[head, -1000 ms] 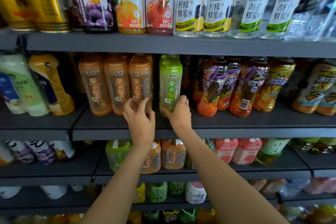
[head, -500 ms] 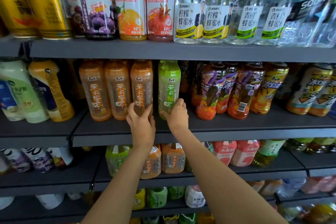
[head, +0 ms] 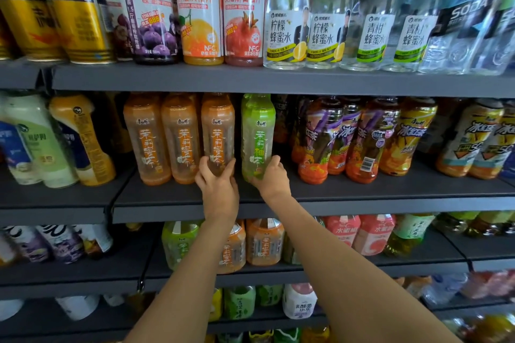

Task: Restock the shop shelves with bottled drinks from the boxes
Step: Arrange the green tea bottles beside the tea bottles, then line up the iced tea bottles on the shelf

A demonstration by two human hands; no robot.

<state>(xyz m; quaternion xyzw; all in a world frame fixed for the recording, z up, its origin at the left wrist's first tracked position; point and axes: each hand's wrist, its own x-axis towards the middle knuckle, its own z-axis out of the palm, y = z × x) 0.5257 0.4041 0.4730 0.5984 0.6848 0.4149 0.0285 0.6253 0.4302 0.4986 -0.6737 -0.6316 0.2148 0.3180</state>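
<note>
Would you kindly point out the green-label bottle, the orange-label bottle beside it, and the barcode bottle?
green-label bottle (head: 257,136): head view, middle of its label.
orange-label bottle (head: 218,131): head view, on its label, above the fingers.
barcode bottle (head: 372,145): head view, mid-body, above the barcode.

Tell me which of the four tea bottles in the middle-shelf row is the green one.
The green tea bottle is the rightmost of the four, gripped at its base by the right hand. The three orange bottles stand to its left.

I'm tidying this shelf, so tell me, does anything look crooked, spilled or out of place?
No spills or damage show. The iced tea bottles right of the green bottle lean left instead of standing straight. The cream bottles at far left appear tilted too.
</note>
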